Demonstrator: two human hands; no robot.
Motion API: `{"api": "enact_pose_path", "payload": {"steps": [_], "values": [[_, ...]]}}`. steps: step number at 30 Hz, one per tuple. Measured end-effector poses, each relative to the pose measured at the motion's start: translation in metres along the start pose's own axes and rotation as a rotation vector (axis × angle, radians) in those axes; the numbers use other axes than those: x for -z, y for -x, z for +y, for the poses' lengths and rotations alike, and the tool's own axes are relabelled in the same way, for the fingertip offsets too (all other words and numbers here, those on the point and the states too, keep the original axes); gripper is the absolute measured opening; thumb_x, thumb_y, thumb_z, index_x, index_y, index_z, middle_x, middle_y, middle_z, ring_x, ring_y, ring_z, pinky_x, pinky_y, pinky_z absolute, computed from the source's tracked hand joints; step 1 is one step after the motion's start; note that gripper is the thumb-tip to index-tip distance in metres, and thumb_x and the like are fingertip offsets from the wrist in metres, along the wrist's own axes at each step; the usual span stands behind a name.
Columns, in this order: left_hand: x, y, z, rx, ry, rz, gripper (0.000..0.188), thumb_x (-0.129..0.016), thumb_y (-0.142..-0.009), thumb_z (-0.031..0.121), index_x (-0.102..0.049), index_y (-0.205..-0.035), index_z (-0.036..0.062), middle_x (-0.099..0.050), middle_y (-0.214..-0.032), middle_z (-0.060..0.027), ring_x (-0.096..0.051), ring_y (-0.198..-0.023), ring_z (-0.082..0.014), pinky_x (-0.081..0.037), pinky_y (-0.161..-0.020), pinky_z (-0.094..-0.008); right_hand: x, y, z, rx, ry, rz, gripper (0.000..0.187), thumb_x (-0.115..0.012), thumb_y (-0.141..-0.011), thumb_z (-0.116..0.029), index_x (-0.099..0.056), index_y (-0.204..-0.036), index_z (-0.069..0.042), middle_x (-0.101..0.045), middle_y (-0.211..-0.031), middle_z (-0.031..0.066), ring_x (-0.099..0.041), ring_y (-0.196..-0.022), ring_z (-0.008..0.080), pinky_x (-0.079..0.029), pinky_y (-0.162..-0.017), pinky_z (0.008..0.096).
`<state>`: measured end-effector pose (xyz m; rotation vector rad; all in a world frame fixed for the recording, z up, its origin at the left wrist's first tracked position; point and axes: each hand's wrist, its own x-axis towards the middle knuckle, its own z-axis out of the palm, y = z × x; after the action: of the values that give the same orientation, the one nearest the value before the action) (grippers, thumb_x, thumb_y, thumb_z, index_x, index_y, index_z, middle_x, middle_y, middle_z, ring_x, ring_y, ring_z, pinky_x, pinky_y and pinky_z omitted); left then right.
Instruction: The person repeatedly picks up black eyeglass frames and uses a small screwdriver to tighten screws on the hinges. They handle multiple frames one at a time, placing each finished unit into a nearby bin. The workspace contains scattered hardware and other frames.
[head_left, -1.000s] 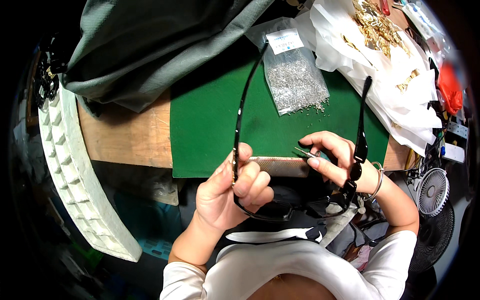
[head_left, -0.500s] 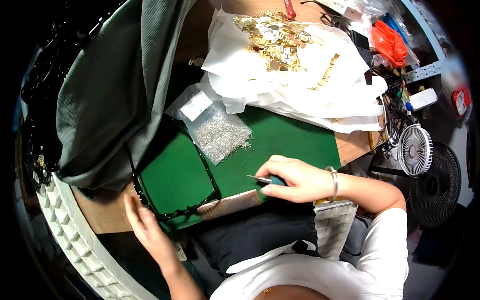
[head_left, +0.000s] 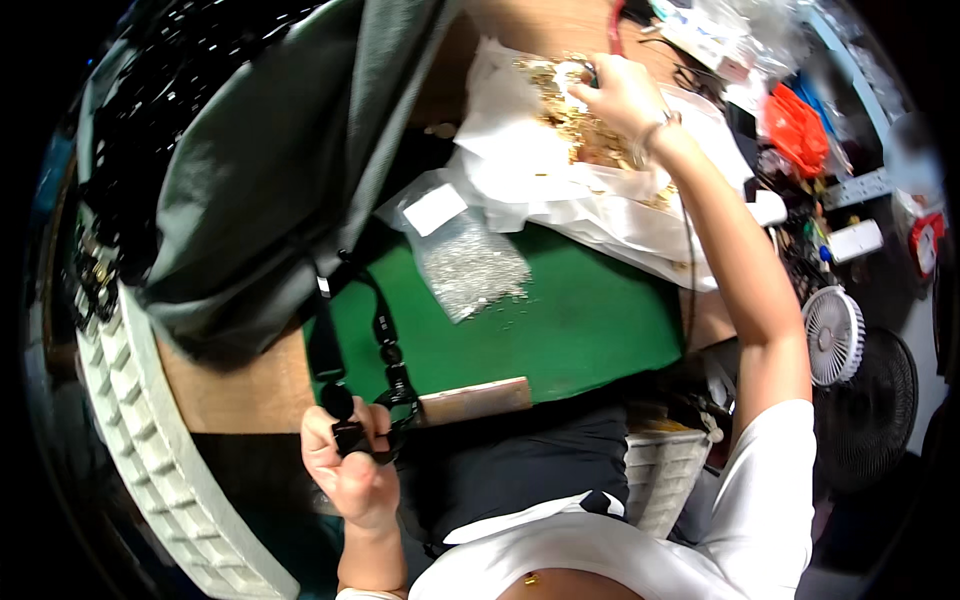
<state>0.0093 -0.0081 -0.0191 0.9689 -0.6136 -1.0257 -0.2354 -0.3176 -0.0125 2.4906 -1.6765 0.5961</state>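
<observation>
My left hand (head_left: 352, 458), at the near left edge of the green mat (head_left: 600, 315), grips a narrow black strap (head_left: 388, 352) with dark fittings on it. Two lengths of the strap run from my fingers away over the mat towards the grey-green cloth. My right hand (head_left: 628, 98) reaches to the far side, over a pile of small gold metal pieces (head_left: 575, 128) on white sheets (head_left: 515, 135). Its fingers are closed. A dark bit shows at the fingertips, apparently the thin-tipped tool with a dark green handle; most of it is hidden.
An open clear bag (head_left: 470, 275) spills tiny silvery pieces onto the mat. A small flat plate (head_left: 478, 400) lies at the mat's near edge. Grey-green cloth (head_left: 285, 170) drapes at left, beside a white ribbed rim (head_left: 170, 460). Cables and a white fan (head_left: 833, 335) stand right.
My right hand has moved from the mat's near edge out to the gold pile. My left hand, open beside the strap before, has closed on it and lifted its near end.
</observation>
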Motion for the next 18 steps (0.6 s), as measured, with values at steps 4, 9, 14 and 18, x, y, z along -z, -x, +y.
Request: {"api": "enact_pose_path", "payload": {"steps": [4,9,14,18], "values": [[0.017,0.013,0.008,0.017,-0.111,0.019,0.042,-0.064,-0.07,0.028,-0.044,-0.099,0.0049,-0.046,-0.069,-0.0025,-0.041,-0.064,-0.0116,-0.035,-0.073,-0.0292,-0.021,-0.011,0.005,-0.121,0.041,-0.257,0.035,-0.062,-0.068,-0.027,-0.058,-0.082,0.005,-0.06,-0.075,0.02,-0.06,-0.071,0.0296,-0.046,-0.064,0.0372],[0.033,0.03,0.018,0.01,-0.13,0.029,0.051,-0.07,-0.069,0.023,-0.044,-0.104,-0.002,-0.059,-0.069,-0.0106,-0.054,-0.063,-0.0142,-0.043,-0.07,-0.0288,-0.011,-0.022,0.017,-0.282,-0.176,-0.599,0.024,-0.062,-0.072,-0.02,-0.052,-0.068,0.001,-0.049,-0.053,0.0028,-0.046,-0.041,0.0095,-0.035,-0.037,0.026],[0.021,0.031,0.017,0.057,0.005,-0.014,0.042,-0.068,-0.07,0.005,-0.043,-0.102,-0.0044,-0.059,-0.073,-0.0147,-0.062,-0.07,-0.0212,-0.049,-0.061,-0.0255,0.02,0.017,-0.002,-0.259,-0.44,-0.279,0.028,-0.058,-0.075,-0.024,-0.055,-0.095,-0.004,-0.044,-0.05,-0.0023,-0.038,-0.037,0.0038,-0.027,-0.032,0.0191],[0.012,0.026,0.014,0.013,-0.211,-0.266,0.039,-0.061,-0.063,-0.012,-0.044,-0.098,-0.0065,-0.06,-0.077,-0.0172,-0.061,-0.07,-0.0237,-0.048,-0.064,-0.0298,0.103,0.088,-0.07,-0.367,-0.916,-0.497,0.028,-0.061,-0.072,-0.026,-0.05,-0.086,-0.005,-0.043,-0.052,-0.0047,-0.032,-0.036,-0.0004,-0.021,-0.031,0.0141]]}}
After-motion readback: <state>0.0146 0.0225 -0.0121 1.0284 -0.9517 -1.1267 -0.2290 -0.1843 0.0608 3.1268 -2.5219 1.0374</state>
